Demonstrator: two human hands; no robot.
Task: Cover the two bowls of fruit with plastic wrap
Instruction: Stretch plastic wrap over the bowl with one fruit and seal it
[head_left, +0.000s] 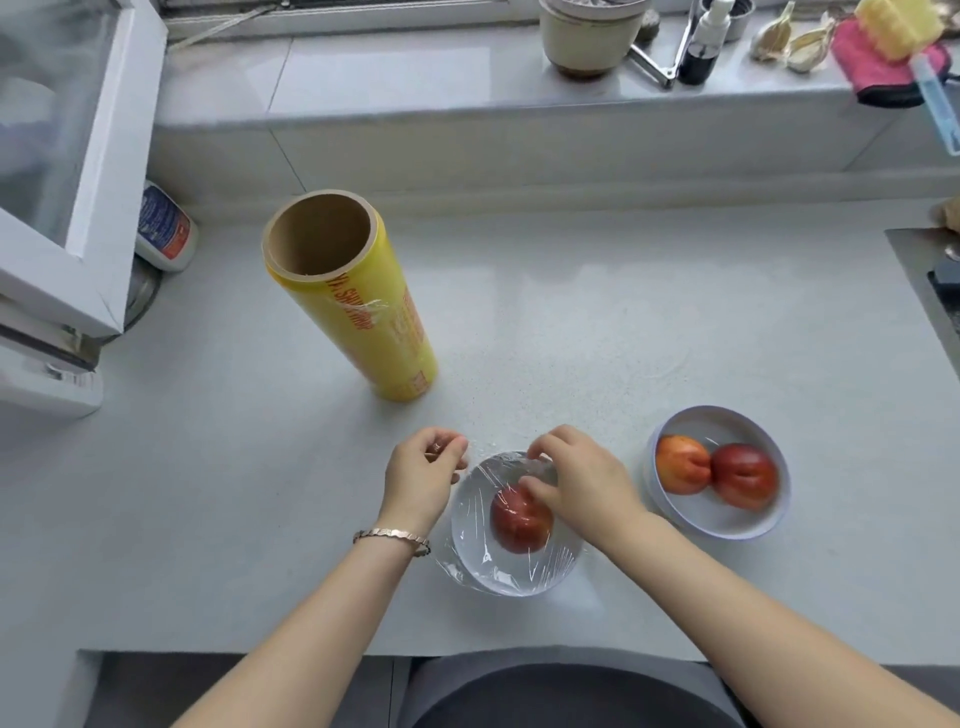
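The desk carries two pale bowls near its front edge. The left bowl sits near centre, directly ahead of the person. It holds one red fruit. A sheet of wrap lies stretched over its opening, with loose, crinkled edges hanging past the near and left rim.

The left hand is at the far-left side of this bowl. Its fingers are curled and pinch the loose edge of the wrap just outside the rim. A bracelet sits on that wrist. The right hand is over the far-right part of the same bowl. Its fingers are bent down onto the wrap at the far rim and its thumb lies above the fruit, so it grips the film there.

The right bowl stands just right of the left bowl, not touching it. It is uncovered and holds two fruits, an orange-red one touching a darker red one.

The yellow roll stands upright, far left of the bowls and well apart from both hands. A loose tail of film clings to its side.

A small bottle lies at the far left of the desk. On the sill behind are a pot, a spray bottle and garlic.
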